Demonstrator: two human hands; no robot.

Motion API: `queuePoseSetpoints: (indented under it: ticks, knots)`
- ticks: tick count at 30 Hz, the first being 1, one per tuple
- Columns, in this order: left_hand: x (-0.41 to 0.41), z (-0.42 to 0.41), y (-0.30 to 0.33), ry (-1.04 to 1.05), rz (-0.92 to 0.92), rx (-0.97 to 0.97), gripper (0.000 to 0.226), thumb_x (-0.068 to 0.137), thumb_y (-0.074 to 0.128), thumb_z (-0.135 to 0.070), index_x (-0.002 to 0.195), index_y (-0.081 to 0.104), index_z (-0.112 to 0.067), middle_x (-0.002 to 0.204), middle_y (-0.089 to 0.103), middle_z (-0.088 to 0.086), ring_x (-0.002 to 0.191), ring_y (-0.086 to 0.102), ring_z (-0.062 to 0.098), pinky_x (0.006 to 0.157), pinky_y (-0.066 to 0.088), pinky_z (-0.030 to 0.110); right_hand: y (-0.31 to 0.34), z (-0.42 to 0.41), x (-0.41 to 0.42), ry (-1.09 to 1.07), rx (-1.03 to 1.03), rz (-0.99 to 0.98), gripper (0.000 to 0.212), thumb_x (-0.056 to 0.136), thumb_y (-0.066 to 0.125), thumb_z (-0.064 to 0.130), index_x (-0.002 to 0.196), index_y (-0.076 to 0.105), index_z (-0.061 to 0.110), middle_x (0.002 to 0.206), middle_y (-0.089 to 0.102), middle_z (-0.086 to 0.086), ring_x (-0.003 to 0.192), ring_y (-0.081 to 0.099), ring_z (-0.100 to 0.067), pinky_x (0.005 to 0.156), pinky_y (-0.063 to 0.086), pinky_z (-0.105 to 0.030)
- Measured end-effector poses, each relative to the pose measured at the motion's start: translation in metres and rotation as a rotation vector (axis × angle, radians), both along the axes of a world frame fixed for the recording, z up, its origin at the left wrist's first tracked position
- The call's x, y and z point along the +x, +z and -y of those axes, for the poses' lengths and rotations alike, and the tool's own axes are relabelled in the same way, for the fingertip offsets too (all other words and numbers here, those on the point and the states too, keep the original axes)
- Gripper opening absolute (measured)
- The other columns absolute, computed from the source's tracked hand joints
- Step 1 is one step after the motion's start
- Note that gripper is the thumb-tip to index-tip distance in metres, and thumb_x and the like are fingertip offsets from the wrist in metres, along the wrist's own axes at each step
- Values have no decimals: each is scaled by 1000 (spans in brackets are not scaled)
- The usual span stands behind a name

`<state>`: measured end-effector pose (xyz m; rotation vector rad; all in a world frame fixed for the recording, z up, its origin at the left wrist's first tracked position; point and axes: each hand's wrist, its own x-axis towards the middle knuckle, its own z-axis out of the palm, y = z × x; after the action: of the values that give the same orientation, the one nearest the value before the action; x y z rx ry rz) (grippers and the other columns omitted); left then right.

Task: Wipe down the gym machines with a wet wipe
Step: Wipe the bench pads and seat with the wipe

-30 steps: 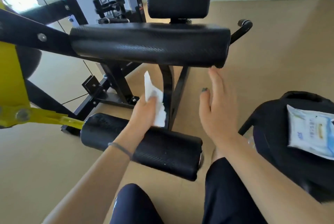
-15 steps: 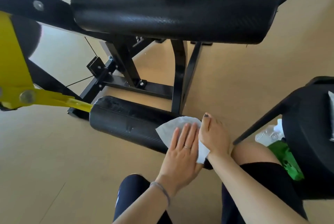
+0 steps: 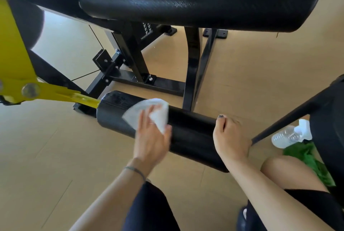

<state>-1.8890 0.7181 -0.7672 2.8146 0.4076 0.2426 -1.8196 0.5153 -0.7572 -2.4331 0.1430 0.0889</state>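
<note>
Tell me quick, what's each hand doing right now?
Left hand: open, pressing the wet wipe on the lower roller pad.
Right hand: gripping that pad.

The right hand (image 3: 230, 137) hides the roller pad's (image 3: 188, 133) end; its fingers seem curled behind.

Bright daylight from upper left; wide-angle edge warp.

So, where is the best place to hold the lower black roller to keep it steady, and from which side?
Probably at its free right end, from above, where the right hand already grips the lower black roller. That end has no yellow arm attached, and the left hand with the wipe works further left.
</note>
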Motion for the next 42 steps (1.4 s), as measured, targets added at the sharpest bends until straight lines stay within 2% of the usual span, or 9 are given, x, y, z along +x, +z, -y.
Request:
queuePoseSetpoints:
  ticks: [7, 12, 16, 19, 22, 25, 35, 38, 42]
  knots:
    - [-5, 20, -15, -489, -3, 304, 80, 88, 48, -28, 161, 18, -16, 167, 21, 5, 155, 15, 23, 126, 14, 45, 3, 1, -1, 6, -7, 59, 41, 108, 30, 27, 71, 49, 22, 77, 54, 9, 91, 51, -18, 64, 30, -33]
    - [8, -116, 5, 195, 40, -56, 59, 100, 26, -32, 156, 31, -14, 160, 34, 5, 150, 23, 19, 126, 17, 42, -1, 1, -4, 10, -20, 116, 44, 107, 34, 25, 63, 44, 26, 67, 46, 15, 86, 52, -17, 64, 31, -32]
    - [26, -90, 15, 477, -3, -196, 63, 101, 30, -41, 143, 39, 6, 148, 39, 23, 141, 33, 36, 118, 28, 44, -3, 0, -3, 5, -25, 125, 40, 106, 34, 25, 68, 47, 24, 72, 52, 13, 88, 57, -19, 68, 33, -31]
    - [13, 3, 15, 206, -4, -173, 59, 102, 42, -38, 149, 32, -4, 148, 42, 11, 132, 46, 28, 111, 36, 38, -2, 0, -2, -1, -34, 132, 39, 106, 34, 25, 74, 56, 21, 78, 56, 10, 92, 58, -20, 68, 32, -31]
    - [-12, 62, -1, -342, 48, 97, 57, 103, 34, -30, 157, 28, -12, 162, 31, 2, 153, 20, 20, 126, 14, 44, -2, 0, -1, -12, -33, 134, 39, 106, 33, 25, 70, 49, 22, 77, 58, 5, 90, 56, -21, 67, 29, -32]
    - [-7, 25, -8, -439, 8, 103, 63, 96, 38, -25, 158, 30, -17, 164, 29, -3, 154, 18, 16, 126, 16, 44, -2, 0, -1, -6, -17, 148, 41, 106, 33, 25, 68, 47, 24, 72, 51, 10, 85, 50, -16, 63, 28, -31]
    - [33, -114, 20, 669, 108, -393, 55, 103, 25, -34, 146, 40, -4, 154, 34, 20, 144, 25, 33, 122, 16, 43, -7, 1, -1, -7, -19, 169, 40, 105, 37, 21, 77, 66, 15, 81, 68, 3, 93, 61, -22, 69, 34, -29]
    - [30, -43, 13, 563, 117, -298, 40, 101, 33, -28, 117, 58, -2, 142, 43, 32, 137, 34, 44, 118, 24, 52, -2, 1, 0, -8, 10, 112, 41, 106, 34, 23, 71, 56, 16, 72, 58, 10, 92, 59, -22, 69, 34, -31]
    - [0, 96, 2, -109, 59, -58, 50, 101, 38, -29, 144, 46, -4, 148, 48, 17, 146, 30, 30, 124, 15, 49, 8, 4, 1, -136, 288, -66, 47, 108, 32, 37, 82, 66, 16, 84, 64, 5, 93, 61, -22, 79, 45, -41]
